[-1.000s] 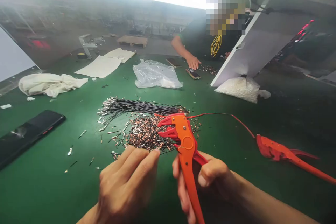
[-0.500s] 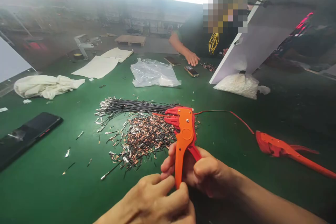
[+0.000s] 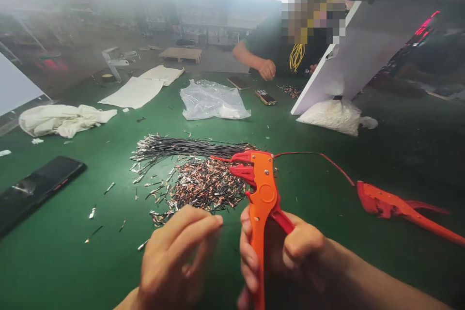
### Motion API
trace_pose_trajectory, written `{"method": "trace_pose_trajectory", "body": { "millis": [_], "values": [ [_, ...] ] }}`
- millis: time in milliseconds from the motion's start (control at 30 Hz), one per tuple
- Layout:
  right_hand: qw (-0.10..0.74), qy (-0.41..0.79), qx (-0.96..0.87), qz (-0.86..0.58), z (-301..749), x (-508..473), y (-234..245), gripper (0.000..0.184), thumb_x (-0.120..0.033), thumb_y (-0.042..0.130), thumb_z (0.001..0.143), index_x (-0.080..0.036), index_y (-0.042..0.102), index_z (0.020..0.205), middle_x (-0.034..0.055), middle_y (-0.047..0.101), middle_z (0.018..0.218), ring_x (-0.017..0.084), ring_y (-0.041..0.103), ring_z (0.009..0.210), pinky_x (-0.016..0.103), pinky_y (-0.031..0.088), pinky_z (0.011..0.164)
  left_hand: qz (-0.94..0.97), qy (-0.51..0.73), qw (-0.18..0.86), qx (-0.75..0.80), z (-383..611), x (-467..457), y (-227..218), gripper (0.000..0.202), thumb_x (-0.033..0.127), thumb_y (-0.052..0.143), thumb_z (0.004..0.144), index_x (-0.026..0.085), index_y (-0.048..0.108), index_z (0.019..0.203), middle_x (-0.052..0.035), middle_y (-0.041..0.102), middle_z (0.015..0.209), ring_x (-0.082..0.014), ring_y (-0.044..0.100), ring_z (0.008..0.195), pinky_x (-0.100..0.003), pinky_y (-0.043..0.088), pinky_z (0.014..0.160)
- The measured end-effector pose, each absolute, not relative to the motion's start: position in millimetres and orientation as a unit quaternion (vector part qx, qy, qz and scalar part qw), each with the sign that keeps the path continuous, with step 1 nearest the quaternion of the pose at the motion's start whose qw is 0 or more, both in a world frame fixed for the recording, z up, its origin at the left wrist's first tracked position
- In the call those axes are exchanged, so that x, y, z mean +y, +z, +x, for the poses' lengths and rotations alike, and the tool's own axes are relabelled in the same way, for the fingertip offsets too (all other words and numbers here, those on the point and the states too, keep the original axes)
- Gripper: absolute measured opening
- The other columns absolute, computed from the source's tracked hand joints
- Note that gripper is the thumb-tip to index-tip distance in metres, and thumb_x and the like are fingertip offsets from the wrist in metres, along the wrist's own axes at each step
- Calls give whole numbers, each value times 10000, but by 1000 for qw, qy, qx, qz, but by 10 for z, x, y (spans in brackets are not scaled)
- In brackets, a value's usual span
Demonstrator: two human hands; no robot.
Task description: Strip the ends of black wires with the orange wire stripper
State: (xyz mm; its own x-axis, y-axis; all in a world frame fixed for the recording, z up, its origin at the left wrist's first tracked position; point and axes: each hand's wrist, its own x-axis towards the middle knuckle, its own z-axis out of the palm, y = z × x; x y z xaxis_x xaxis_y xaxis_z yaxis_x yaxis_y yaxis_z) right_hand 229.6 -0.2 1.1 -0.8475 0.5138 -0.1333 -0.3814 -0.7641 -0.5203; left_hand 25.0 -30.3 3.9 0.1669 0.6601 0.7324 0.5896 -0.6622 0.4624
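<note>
My right hand [image 3: 290, 247] is wrapped round the handles of an orange and red wire stripper [image 3: 264, 193], its head up and its red jaws facing left. A thin red wire [image 3: 308, 153] reaches from behind the stripper's head towards a second orange wire stripper [image 3: 395, 206] lying at the right. Left of the stripper, my left hand [image 3: 178, 252] is raised with bent fingers apart and nothing visible in them. Beyond both hands lie a heap of short cut wire pieces [image 3: 207, 184] with copper ends and a bundle of long black wires [image 3: 192, 147] with metal terminals.
On the green table [image 3: 72, 271] are a black phone [image 3: 43, 189], a white cloth [image 3: 65, 118], a clear plastic bag [image 3: 214, 99] and a filled bag [image 3: 332, 117] beside a leaning white panel [image 3: 345, 58]. Across the table sits a co-worker, hand [image 3: 267, 69] near two phones.
My left hand has let go of the stripper's handle and moved left and up. The stripper has shifted slightly right in my right hand. The co-worker's hand has lifted and curled.
</note>
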Motion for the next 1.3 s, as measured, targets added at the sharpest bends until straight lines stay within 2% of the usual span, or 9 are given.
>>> {"method": "trace_pose_trajectory", "body": {
  "millis": [167,367,467,633,733,867,1000,1233,1300],
  "values": [
    [207,941,-236,-125,2311,-37,26,458,-183,538,537,-172,557,994,25,616,762,184,617,672,331,467,671,763,482,2,430,247,-226,41,120,106,540,919,169,625,976,17,672,665,-73,590,514,-171,472,485],
    [174,946,-242,-125,2301,-38,45,465,-188,516,493,-144,581,952,46,637,704,198,601,614,356,456,675,761,486,-4,429,270,-228,-57,120,90,574,902,141,630,995,-21,736,772,-87,686,645,-158,536,621],
    [167,945,-249,-128,2298,-43,56,457,-175,518,487,-137,594,935,50,639,677,198,601,594,345,450,668,762,481,14,433,268,-230,-80,153,80,578,896,156,622,1021,-23,743,809,-96,697,669,-173,542,627],
    [171,945,-243,-135,2315,-53,116,370,-205,536,567,-139,583,928,32,617,654,161,579,539,276,423,581,776,461,0,431,265,-241,-64,137,73,560,903,157,617,994,-28,733,777,-111,694,657,-189,517,583],
    [167,946,-245,-135,2320,-43,68,319,-227,548,608,-139,573,914,26,610,626,162,589,529,277,452,563,784,453,-16,425,268,-237,-62,119,70,552,907,146,617,970,-28,720,744,-110,681,619,-192,497,564],
    [176,957,-218,-71,2295,-27,-82,238,-301,579,719,-135,570,890,16,599,576,144,568,447,237,458,442,790,444,-19,422,271,-226,-82,111,79,551,913,156,611,966,-15,709,727,-107,665,603,-194,482,558],
    [197,956,-211,-58,2274,-43,-155,344,-483,534,887,-142,568,910,-4,587,567,115,543,392,213,456,396,793,443,-12,417,269,-222,-103,123,73,568,901,154,609,984,-24,711,751,-115,663,634,-204,487,579],
    [200,953,-197,-116,2288,-75,-215,439,-616,567,871,-182,506,865,-63,514,519,56,419,325,180,471,337,798,433,4,419,267,-218,-136,117,66,571,895,157,598,964,-11,693,719,-105,634,588,-202,484,562],
    [201,952,-192,-128,2289,-79,-241,453,-637,561,866,-188,501,857,-63,522,504,61,433,313,186,481,329,799,428,3,422,268,-216,-143,118,68,559,901,165,590,960,-14,704,742,-107,647,605,-199,493,577]
  ]
}}
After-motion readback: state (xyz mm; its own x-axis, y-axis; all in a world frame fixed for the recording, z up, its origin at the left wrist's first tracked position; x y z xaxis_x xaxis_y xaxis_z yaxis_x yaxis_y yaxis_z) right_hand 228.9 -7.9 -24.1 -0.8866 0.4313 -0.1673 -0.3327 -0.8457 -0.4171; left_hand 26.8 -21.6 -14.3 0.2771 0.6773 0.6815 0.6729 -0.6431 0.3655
